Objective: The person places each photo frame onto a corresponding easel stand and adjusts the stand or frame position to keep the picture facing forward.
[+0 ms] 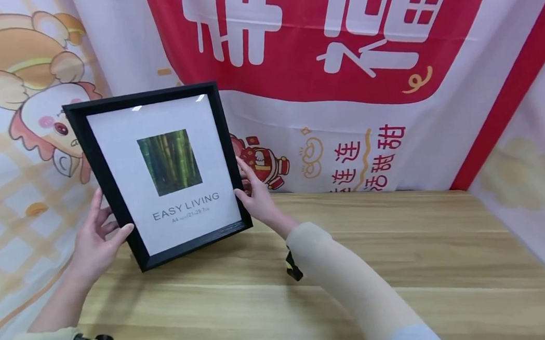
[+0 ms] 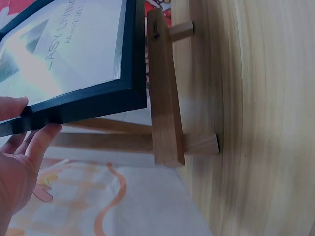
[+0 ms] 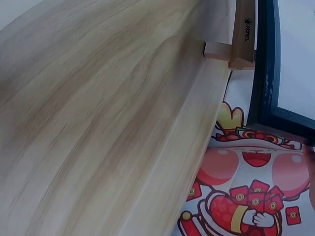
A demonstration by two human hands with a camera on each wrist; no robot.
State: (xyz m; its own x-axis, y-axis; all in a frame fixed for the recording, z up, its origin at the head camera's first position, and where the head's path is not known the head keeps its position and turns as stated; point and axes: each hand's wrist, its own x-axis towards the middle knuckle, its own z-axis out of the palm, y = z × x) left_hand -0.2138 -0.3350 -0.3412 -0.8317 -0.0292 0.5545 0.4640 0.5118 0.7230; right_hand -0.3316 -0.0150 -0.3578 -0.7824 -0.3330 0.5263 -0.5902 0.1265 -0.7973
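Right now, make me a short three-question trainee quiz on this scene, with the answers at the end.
1. What grips the black picture frame by its sides?
2. True or false: the words EASY LIVING sit below the bamboo picture.
3. In the left wrist view, the stand looks made of: A glass; B wood; C metal.

Key: 1. The left hand and right hand. 2. True. 3. B.
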